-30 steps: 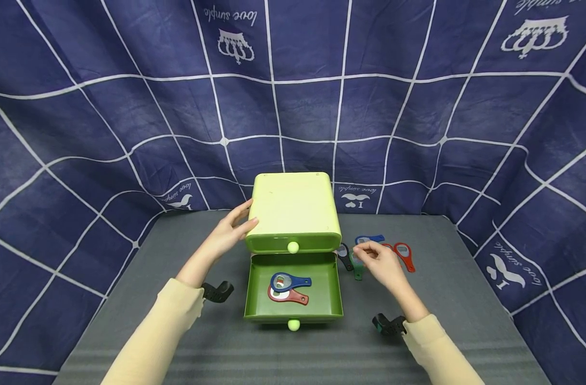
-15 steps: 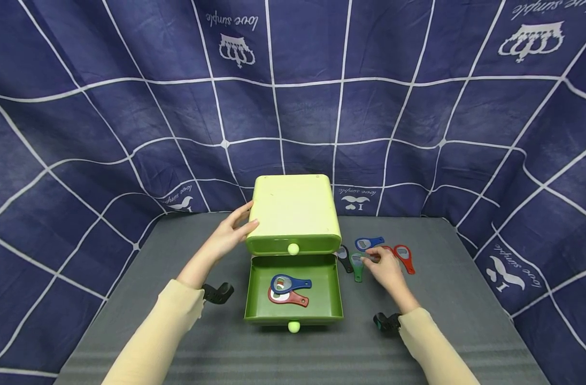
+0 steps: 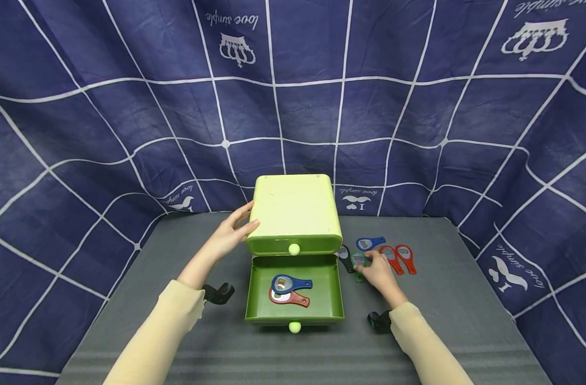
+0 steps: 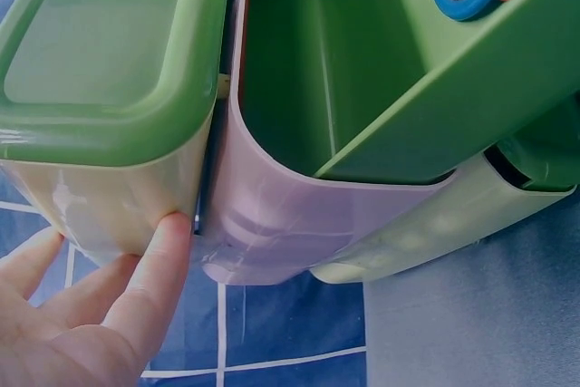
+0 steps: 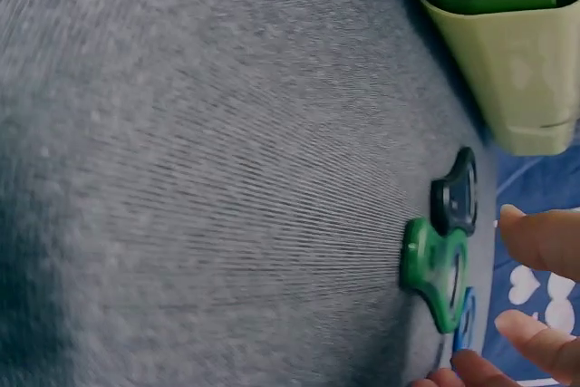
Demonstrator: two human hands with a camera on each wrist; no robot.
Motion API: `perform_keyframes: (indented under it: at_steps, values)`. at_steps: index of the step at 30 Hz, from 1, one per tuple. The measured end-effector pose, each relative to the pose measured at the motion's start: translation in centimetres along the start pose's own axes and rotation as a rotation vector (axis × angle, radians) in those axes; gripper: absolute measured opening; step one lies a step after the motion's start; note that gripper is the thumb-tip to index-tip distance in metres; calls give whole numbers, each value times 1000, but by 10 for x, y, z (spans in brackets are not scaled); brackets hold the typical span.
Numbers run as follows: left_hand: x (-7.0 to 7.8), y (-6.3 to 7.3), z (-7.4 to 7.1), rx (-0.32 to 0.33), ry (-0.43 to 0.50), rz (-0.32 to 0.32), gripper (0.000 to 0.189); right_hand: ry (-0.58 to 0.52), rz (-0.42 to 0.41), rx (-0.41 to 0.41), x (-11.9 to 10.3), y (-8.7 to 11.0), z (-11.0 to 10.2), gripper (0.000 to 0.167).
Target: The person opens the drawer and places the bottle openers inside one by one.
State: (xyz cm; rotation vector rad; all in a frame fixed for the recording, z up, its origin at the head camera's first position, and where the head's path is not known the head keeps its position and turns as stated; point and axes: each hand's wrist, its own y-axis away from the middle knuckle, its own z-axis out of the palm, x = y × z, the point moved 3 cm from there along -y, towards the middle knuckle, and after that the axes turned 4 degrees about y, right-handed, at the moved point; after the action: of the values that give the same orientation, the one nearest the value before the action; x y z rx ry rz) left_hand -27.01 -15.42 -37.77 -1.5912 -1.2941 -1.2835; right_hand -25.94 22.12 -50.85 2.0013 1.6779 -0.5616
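My left hand (image 3: 224, 235) rests its extended fingers on the left side of a pale yellow and green drawer unit (image 3: 295, 206). In the left wrist view, the thumb and fingers (image 4: 163, 260) touch the top tier. Below it, a pulled-out green drawer (image 3: 324, 310) holds a blue bottle opener (image 3: 300, 283) overlapping a red bottle opener (image 3: 300, 300). My right hand (image 3: 377, 270) is over a green bottle opener (image 3: 358, 259) lying on the table. The right wrist view shows its fingers spread beside the green bottle opener (image 5: 419, 256), with a gap between thumb and opener.
A black bottle opener (image 3: 346, 262) lies against the unit's right side. Beyond the right hand lie another blue bottle opener (image 3: 377, 241) and two red ones, the outer red bottle opener (image 3: 409, 263) farthest right. A blue gridded curtain (image 3: 302, 107) surrounds the grey table (image 3: 447, 299).
My right hand has moved nearer to me and down over the green bottle opener, uncovering the inner red one. My left hand stays on the unit.
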Motion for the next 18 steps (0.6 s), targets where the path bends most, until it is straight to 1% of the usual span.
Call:
perform_keyframes:
  at_steps: [4,10,13,18]
  values:
    - [0,0,0,1,2,2,70,4,16,-1,0,0,3,60]
    - [-1,-1,-1,4,-1,3,69,13,29,36,1,-1,9,63]
    - [-1,-1,0,1,-4,4,70,18,38,54,2,0,14,62]
    - [-1,-1,1,0,-3,4,70,-4,65,66,2,2,17,59]
